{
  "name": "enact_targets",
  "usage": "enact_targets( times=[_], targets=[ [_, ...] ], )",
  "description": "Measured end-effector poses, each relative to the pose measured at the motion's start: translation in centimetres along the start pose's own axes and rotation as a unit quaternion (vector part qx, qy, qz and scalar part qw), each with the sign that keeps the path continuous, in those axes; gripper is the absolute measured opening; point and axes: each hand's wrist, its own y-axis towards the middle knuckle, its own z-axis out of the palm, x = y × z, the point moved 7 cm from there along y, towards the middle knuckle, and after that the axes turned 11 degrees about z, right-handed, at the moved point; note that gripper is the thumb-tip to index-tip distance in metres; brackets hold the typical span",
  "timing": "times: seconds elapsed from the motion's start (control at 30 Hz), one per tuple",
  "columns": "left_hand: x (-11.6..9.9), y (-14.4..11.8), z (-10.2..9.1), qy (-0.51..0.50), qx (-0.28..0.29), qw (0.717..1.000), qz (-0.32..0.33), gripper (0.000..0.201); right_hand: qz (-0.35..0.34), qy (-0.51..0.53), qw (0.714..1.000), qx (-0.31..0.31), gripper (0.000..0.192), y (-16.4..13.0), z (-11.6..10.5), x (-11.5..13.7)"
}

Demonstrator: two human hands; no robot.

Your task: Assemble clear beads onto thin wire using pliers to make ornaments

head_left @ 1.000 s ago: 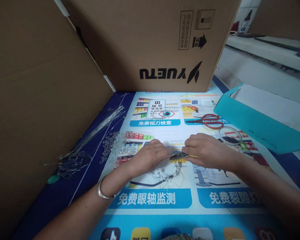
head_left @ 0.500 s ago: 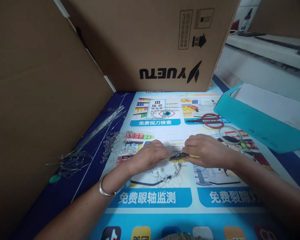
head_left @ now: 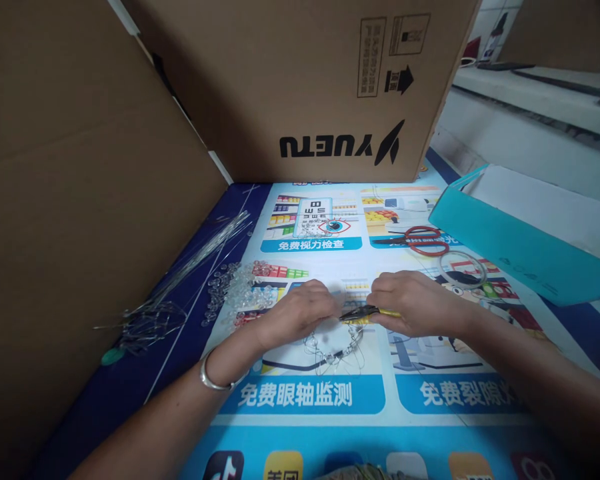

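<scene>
A string of clear beads on thin wire (head_left: 337, 350) lies on the printed mat (head_left: 430, 400) just below both hands, its upper end rising between them. The right hand (head_left: 420, 303) is closed around yellow-handled pliers (head_left: 363, 312), whose tips point at the left hand (head_left: 297, 312); its fingers are curled, apparently pinching the wire. A pile of loose clear beads (head_left: 243, 293) lies to the left, red scissors (head_left: 423, 240) farther back.

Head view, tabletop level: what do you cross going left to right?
Bundle of thin metal wires → pile of clear plastic beads → left hand → yellow-handled pliers → right hand → clear round ring → teal paper bag.
</scene>
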Motion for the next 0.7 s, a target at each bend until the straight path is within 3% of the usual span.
enact_targets(
  times=[0.7],
  targets=[
    [0.4,0.0,-0.4,-0.018,-0.018,1.0,0.0,0.019,0.029,0.027,0.999,-0.012,0.03,-0.6,-1.0,-1.1]
  ],
)
